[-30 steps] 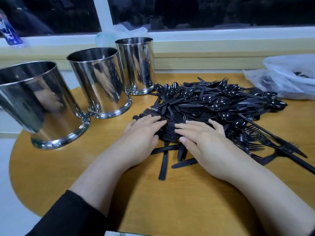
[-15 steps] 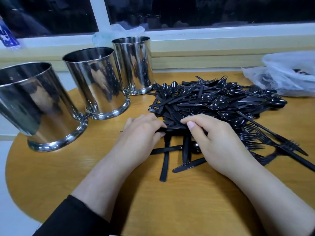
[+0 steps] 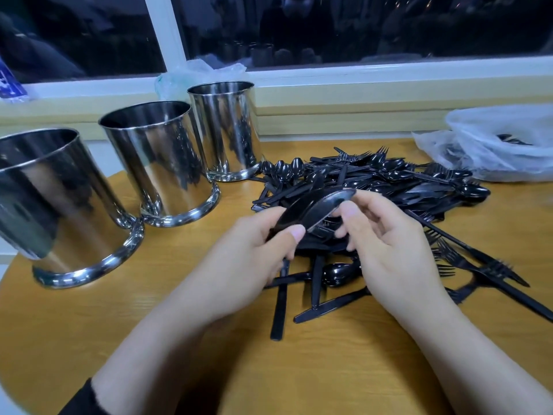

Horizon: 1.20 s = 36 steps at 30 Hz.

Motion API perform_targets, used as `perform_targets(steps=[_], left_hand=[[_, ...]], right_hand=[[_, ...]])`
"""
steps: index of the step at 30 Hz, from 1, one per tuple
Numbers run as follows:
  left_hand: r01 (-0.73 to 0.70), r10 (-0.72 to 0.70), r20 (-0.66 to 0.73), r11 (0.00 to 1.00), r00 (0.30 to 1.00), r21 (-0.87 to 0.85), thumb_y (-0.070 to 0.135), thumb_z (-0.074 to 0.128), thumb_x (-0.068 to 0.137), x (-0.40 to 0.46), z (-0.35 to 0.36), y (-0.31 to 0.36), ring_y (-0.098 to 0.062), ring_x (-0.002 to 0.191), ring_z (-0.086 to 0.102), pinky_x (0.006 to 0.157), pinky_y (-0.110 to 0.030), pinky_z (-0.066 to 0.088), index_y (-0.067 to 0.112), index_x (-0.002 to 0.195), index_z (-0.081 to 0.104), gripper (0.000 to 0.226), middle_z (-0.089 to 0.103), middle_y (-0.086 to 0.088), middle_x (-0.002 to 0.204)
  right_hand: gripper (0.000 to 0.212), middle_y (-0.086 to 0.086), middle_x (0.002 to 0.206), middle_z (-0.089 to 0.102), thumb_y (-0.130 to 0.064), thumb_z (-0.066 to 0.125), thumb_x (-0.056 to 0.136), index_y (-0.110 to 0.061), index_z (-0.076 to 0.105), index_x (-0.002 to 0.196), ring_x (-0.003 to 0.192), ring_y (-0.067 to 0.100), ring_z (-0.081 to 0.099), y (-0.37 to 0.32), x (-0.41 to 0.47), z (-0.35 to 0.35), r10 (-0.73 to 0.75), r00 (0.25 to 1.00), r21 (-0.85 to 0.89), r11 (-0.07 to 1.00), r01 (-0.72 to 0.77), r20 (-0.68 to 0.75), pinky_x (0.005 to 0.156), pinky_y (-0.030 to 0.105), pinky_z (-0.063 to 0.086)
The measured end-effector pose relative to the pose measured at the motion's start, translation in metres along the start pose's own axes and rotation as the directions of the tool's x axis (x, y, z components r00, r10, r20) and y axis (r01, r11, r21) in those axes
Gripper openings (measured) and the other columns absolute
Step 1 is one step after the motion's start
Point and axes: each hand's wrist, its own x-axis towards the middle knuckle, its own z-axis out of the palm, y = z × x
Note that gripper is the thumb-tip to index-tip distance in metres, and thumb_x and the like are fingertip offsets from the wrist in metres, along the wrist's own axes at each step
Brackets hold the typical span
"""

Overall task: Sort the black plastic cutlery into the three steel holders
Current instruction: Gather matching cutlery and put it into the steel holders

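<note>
A heap of black plastic cutlery (image 3: 389, 187), spoons, forks and knives mixed, lies across the round wooden table (image 3: 89, 324). Three steel holders stand in a row at the left: a near one (image 3: 54, 211), a middle one (image 3: 158, 163) and a far one (image 3: 227, 130). My left hand (image 3: 248, 259) grips a small bunch of black spoons (image 3: 317, 208) lifted just above the heap's near edge. My right hand (image 3: 389, 250) pinches the far end of the same bunch with thumb and fingers.
A clear plastic bag (image 3: 496, 145) with more black cutlery lies at the back right. A window sill (image 3: 359, 94) runs behind the table. Another crumpled bag (image 3: 197, 73) sits behind the far holder. Loose knives (image 3: 278, 307) stick out toward me.
Both hands lay flat on the heap's near edge, then curled round some pieces. Now they have lifted a bunch of spoons up off the heap.
</note>
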Motion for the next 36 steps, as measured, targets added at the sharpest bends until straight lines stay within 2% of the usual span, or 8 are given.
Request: perform_targets(steps=[4,10,13,18,24,28,32,36], left_hand=[[0.081,-0.054,0.100,0.955,0.994,-0.287,0.033,0.059,0.103,-0.002,0.016,0.001,-0.018,0.052,0.042,0.050,-0.030,0.037,0.011,0.086,0.061,0.028,0.053,-0.017,0.068],[0.186,-0.083,0.221,0.844,0.972,-0.503,0.028,0.051,0.107,-0.002,0.028,0.003,-0.014,0.048,0.038,0.045,-0.027,0.032,0.013,0.098,0.068,0.024,0.055,-0.006,0.071],[0.232,-0.104,0.270,0.835,0.957,-0.499,0.034,0.045,0.108,-0.003,0.028,0.003,-0.014,0.043,0.034,0.041,-0.024,0.028,0.024,0.096,0.068,0.028,0.052,-0.008,0.070],[0.255,-0.153,0.229,0.807,0.961,-0.533,0.039,0.046,0.107,-0.002,0.031,-0.002,-0.013,0.043,0.028,0.041,-0.022,0.023,0.006,0.111,0.061,0.037,0.051,-0.007,0.069],[0.238,-0.171,0.168,0.771,0.971,-0.590,0.033,0.052,0.106,-0.003,0.031,-0.001,-0.009,0.045,0.027,0.039,-0.020,0.021,0.014,0.100,0.065,0.024,0.047,-0.001,0.067],[0.242,-0.191,0.149,0.753,0.970,-0.612,0.033,0.048,0.107,-0.004,0.030,0.000,-0.009,0.043,0.029,0.038,-0.020,0.022,0.010,0.108,0.062,0.027,0.054,-0.002,0.067],[0.245,-0.191,0.153,0.737,0.970,-0.630,0.033,0.047,0.108,-0.004,0.030,-0.001,-0.010,0.042,0.029,0.037,-0.019,0.023,0.009,0.110,0.061,0.028,0.057,-0.005,0.069],[0.238,-0.187,0.147,0.750,0.971,-0.617,0.033,0.050,0.107,-0.004,0.031,-0.002,-0.009,0.043,0.026,0.037,-0.018,0.023,0.012,0.107,0.064,0.025,0.052,-0.003,0.070]], right_hand=[[0.017,-0.007,0.071,0.068,-0.028,0.062,0.096,-0.015,0.071,0.090,0.064,0.004,0.060,-0.001,0.001,0.000,0.021,0.996,0.160,0.987,-0.034,0.084,0.064,0.019,0.049],[0.021,0.015,0.080,0.071,-0.027,0.064,0.098,-0.012,0.073,0.088,0.066,0.020,0.055,0.012,0.004,0.000,0.110,0.989,0.261,0.956,-0.133,0.100,0.065,0.040,0.046],[0.021,0.015,0.082,0.071,-0.022,0.061,0.100,-0.009,0.073,0.089,0.067,0.021,0.053,0.014,0.005,0.000,0.123,0.988,0.296,0.944,-0.146,0.097,0.063,0.039,0.044],[0.027,0.020,0.096,0.073,-0.024,0.054,0.104,-0.007,0.074,0.098,0.073,0.020,0.057,0.014,0.006,0.000,0.146,0.978,0.350,0.917,-0.191,0.149,0.062,0.036,0.042],[0.041,0.022,0.096,0.071,-0.043,0.050,0.099,-0.010,0.072,0.109,0.076,0.020,0.060,0.016,0.006,0.001,0.169,0.970,0.333,0.917,-0.220,0.175,0.062,0.037,0.043],[0.024,0.012,0.078,0.069,-0.035,0.059,0.101,-0.021,0.077,0.094,0.069,0.024,0.055,0.016,0.005,-0.001,0.203,0.971,0.333,0.914,-0.233,0.123,0.062,0.038,0.041],[0.028,0.003,0.064,0.062,-0.034,0.070,0.091,-0.018,0.064,0.069,0.061,0.018,0.053,0.013,0.005,-0.002,0.268,0.962,0.348,0.898,-0.269,0.052,0.057,0.033,0.041],[0.028,0.002,0.066,0.063,-0.035,0.061,0.097,-0.014,0.073,0.084,0.062,0.018,0.054,0.011,0.005,-0.001,0.256,0.961,0.357,0.893,-0.275,0.099,0.057,0.030,0.043]])
